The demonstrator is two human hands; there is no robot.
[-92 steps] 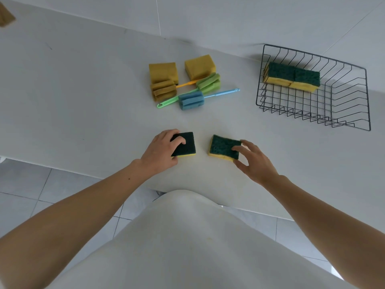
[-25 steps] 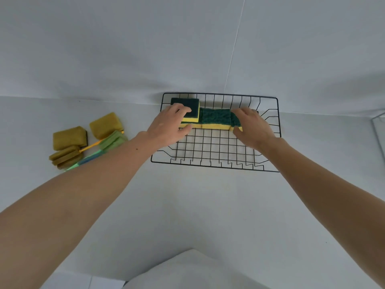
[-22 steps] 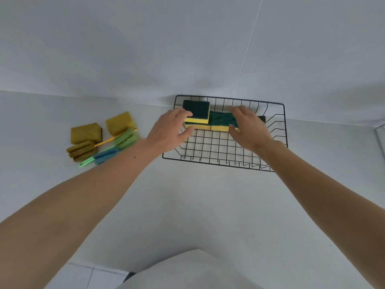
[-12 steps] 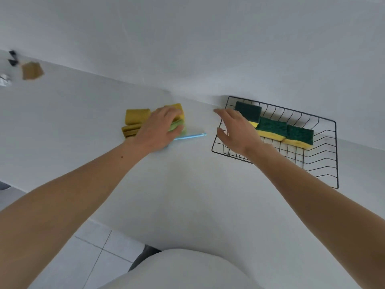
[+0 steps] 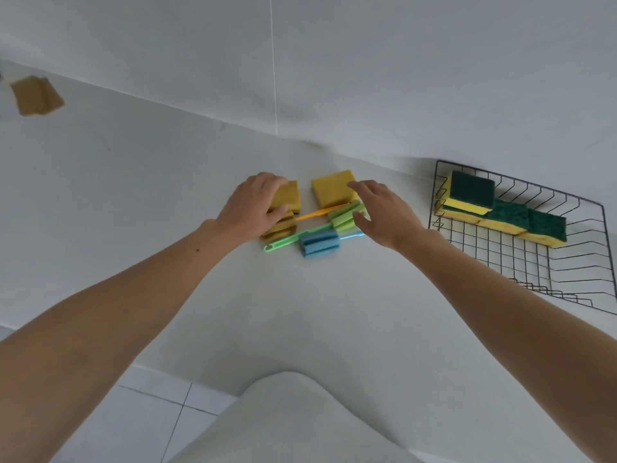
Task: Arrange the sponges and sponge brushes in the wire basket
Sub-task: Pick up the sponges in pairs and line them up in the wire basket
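Two yellow sponges lie side by side on the white table. My left hand (image 5: 253, 208) covers the left yellow sponge (image 5: 291, 195), fingers over its far edge and thumb at its near edge. The sponge still rests on the table. My right hand (image 5: 384, 212) hovers open beside the right yellow sponge (image 5: 334, 192), fingers spread above the green sponge brush (image 5: 344, 219). A blue sponge brush (image 5: 319, 242) lies just in front, and a brown sponge brush (image 5: 280, 228) is half hidden under my left hand. At the right, the wire basket (image 5: 521, 182) holds three green-and-yellow sponges (image 5: 510, 215) along its far side.
A brown cardboard-like piece (image 5: 35, 95) lies far left on the table. The wall runs right behind the sponges and basket. The table's near edge (image 5: 140, 364) is by my body, with tiled floor below.
Both hands have left the basket, where the two green sponges now lie, and moved left to the yellow sponges. My left hand has settled on the left yellow sponge.
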